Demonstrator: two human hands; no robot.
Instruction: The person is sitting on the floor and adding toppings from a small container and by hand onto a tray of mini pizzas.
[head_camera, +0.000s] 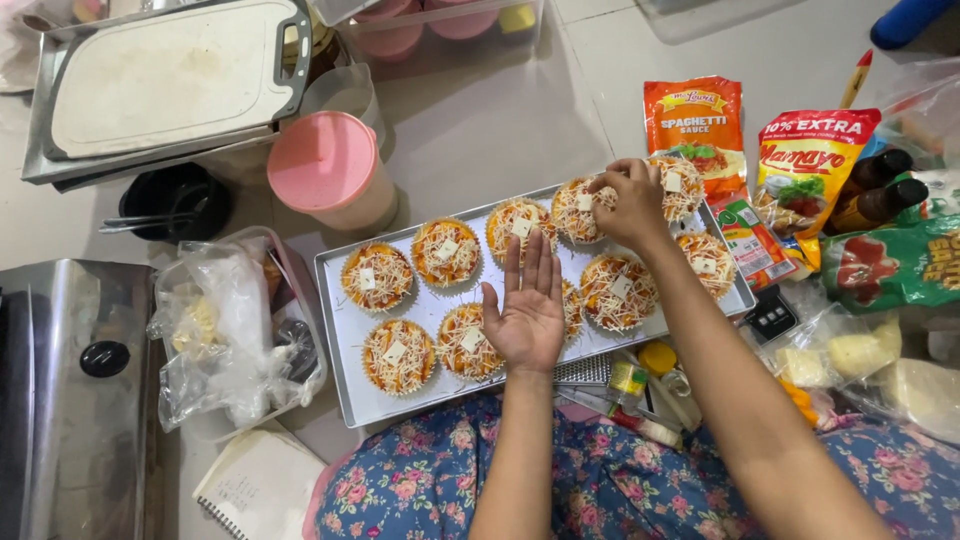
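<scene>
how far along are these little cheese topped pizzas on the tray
Mostly done: the mini pizzas on the baking tray already carry sauce, grated cheese and a pale square on top. In hand: the right hand touches one at the far edge; the left hand hovers open, palm up. Nothing looks baked yet.

Taking the baking tray (345, 345) as landmark, we see an orange sauce pouch (694, 122) just beyond its far right corner. To the right of this corner stands a red and yellow pouch (808, 165). Further right lies a green packet (893, 266). A small red-green sachet (752, 240) touches the tray's right edge.
</scene>
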